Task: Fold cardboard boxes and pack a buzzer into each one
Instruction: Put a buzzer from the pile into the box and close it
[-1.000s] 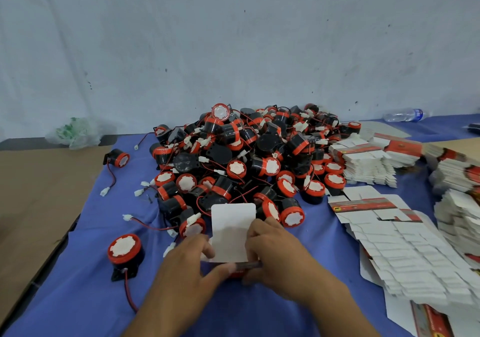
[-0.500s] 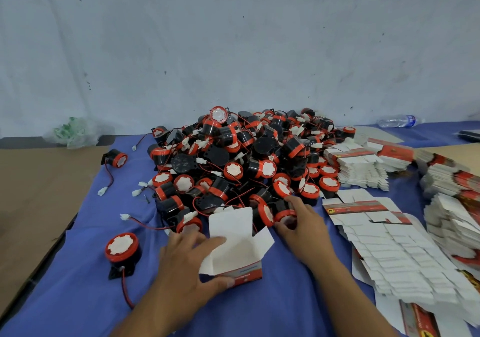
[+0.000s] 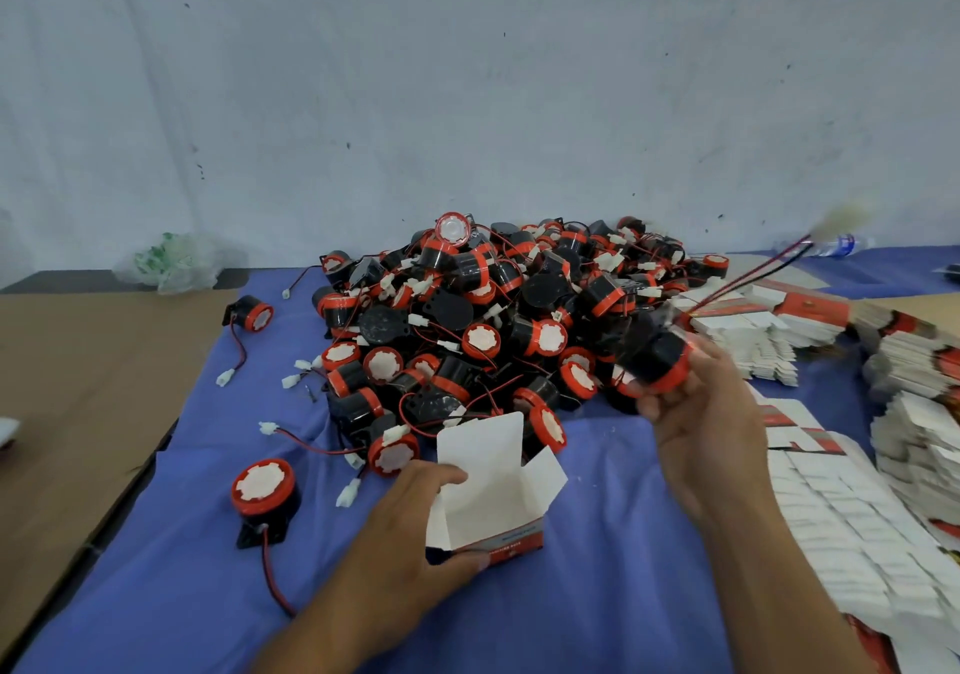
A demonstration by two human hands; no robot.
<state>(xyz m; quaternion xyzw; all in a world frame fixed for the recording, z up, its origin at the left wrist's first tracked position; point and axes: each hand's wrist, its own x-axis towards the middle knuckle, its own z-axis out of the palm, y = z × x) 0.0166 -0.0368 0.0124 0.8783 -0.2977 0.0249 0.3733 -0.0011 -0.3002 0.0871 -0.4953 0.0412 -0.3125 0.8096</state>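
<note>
The left hand (image 3: 415, 533) steadies an open cardboard box (image 3: 488, 497) on the blue cloth of the bench (image 3: 597, 595), toward its near edge and just in front of the buzzer pile (image 3: 493, 325). Its grip is closed around the box's left wall and lower front, thumb at the bottom corner. The right hand (image 3: 701, 424) is raised above the bench toward the right edge, its grip shut on a black-and-red buzzer (image 3: 657, 356); the buzzer is blurred, and its red and black lead (image 3: 753, 271) trails up and away to the right.

The step in hand looks to be loading that buzzer into the box. To do it well, the left hand should keep the mouth square and the flaps clear while the right brings the buzzer over the opening and lowers it body first, then coils the lead in after it so no wire or connector is caught under the lid flap.

The box stands with its tall lid flap up and side flaps spread; its inside reads as bare white card, with nothing in it that I can see. Flat unfolded cartons (image 3: 841, 512) lie in overlapping stacks along the right edge.
</note>
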